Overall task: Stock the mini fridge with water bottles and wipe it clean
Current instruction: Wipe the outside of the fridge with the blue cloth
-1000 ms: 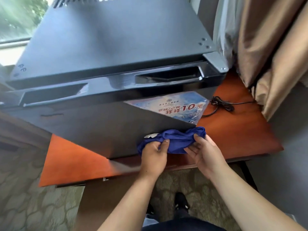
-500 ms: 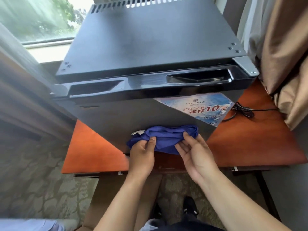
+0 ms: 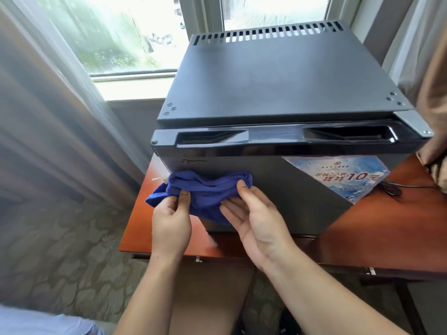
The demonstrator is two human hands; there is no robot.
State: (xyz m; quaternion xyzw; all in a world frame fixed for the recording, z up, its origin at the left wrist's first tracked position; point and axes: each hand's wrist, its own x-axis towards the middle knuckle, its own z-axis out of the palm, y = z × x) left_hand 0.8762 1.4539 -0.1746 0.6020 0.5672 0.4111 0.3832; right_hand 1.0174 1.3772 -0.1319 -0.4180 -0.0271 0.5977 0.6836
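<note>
Fridge (image 3: 285, 76), black, door closed, stands on reddish wooden bench (image 3: 377, 228), near its left front corner. Blue cloth (image 3: 208, 192) bunched against door front, upper left part. Left hand (image 3: 170, 224) pinches cloth's left end between thumb and fingers. Right hand (image 3: 256, 218) palm up, thumb on top of cloth's right end, fingers under it, grasping it. Price sticker (image 3: 338, 175) on door's right side. Black cable (image 3: 396, 188) lies on bench right of fridge. Curtains either side, window behind.

"10" on fridge-door sticker (image 3: 338, 176)
</note>
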